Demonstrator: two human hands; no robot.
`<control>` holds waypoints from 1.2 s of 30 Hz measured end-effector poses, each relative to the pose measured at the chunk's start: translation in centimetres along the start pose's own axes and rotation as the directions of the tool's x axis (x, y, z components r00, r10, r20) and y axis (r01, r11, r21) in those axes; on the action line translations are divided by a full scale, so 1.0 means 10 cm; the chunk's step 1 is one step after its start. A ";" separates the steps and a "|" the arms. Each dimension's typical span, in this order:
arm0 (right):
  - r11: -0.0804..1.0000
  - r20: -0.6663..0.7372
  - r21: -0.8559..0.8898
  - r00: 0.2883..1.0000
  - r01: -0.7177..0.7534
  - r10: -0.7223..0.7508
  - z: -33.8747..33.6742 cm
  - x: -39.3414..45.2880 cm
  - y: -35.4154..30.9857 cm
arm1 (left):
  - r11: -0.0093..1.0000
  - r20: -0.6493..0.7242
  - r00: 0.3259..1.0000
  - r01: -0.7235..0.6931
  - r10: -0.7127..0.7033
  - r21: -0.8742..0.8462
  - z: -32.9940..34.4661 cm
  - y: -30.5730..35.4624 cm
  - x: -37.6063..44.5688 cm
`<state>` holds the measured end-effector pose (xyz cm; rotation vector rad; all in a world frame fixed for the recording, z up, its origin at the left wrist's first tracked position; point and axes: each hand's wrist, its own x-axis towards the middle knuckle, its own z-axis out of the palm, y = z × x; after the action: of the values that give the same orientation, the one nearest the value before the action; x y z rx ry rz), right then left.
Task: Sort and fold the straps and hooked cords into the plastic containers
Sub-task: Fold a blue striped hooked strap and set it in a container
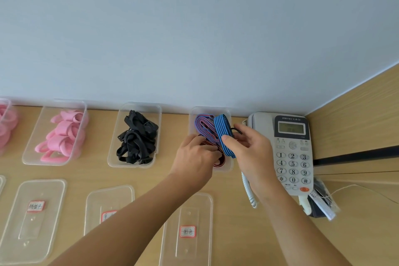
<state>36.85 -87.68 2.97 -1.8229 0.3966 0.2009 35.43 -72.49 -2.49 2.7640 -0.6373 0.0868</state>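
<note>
A clear container [228,114] near the wall holds striped hooked cords: a purple-red cord [205,127] and a red-black cord [220,161]. My right hand [252,151] grips a folded blue striped cord [224,134] over this container, a black hook poking out past the fingers. My left hand [196,157] presses down on the cords inside the same container, fingers curled on the red-black one. To the left, a container of black straps [138,136] and a container of pink straps [62,134] stand along the wall.
A grey desk telephone [291,149] sits right beside the cord container, its coiled cable [248,190] below. Three clear labelled lids [187,229] [108,207] [32,220] lie on the wooden table in front. Another pink-filled container [5,123] is at the far left.
</note>
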 end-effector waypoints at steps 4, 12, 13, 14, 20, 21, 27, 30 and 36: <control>0.922 0.057 -0.356 0.989 0.150 -0.139 0.09 0.02 -0.05 | 0.998 -0.032 0.998 -0.062 0.062 0.019 -0.01 0.00 -0.10; 0.760 0.072 -0.560 0.933 0.330 -0.352 0.38 0.17 0.01 | 0.966 -0.393 0.899 0.107 -0.196 -0.236 -0.13 -0.12 -0.27; 0.714 0.093 -0.596 0.915 0.366 -0.391 0.40 0.18 0.04 | 0.958 -0.401 0.884 0.147 -0.240 -0.248 -0.14 -0.15 -0.27; 0.681 0.116 -0.618 0.902 0.393 -0.416 0.42 0.18 0.07 | 0.956 -0.394 0.884 0.164 -0.252 -0.243 -0.15 -0.19 -0.24; 0.522 0.226 -0.709 0.854 0.474 -0.469 0.44 0.15 0.20 | 0.976 -0.083 0.983 0.148 -0.162 -0.161 -0.05 -0.37 -0.05; 0.473 0.247 -0.738 0.845 0.481 -0.474 0.43 0.15 0.20 | 0.974 -0.047 0.984 0.163 -0.172 -0.159 -0.03 -0.37 -0.04; 0.380 0.267 -0.841 0.906 0.386 -0.329 0.28 0.22 0.26 | 0.973 -0.050 0.974 0.216 -0.220 -0.078 0.00 -0.33 -0.02; 0.398 0.323 -0.831 0.919 0.389 -0.224 0.28 0.25 0.27 | 0.978 -0.025 0.978 0.206 -0.206 0.018 -0.03 -0.34 -0.03; 0.448 0.362 -0.808 0.922 0.384 -0.137 0.31 0.26 0.24 | 0.973 0.075 0.972 0.217 -0.223 0.082 -0.12 -0.30 0.03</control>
<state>38.55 -85.77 -0.96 -2.8113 -0.2711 0.4713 37.05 -69.72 -2.14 2.9019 -0.3493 -0.0553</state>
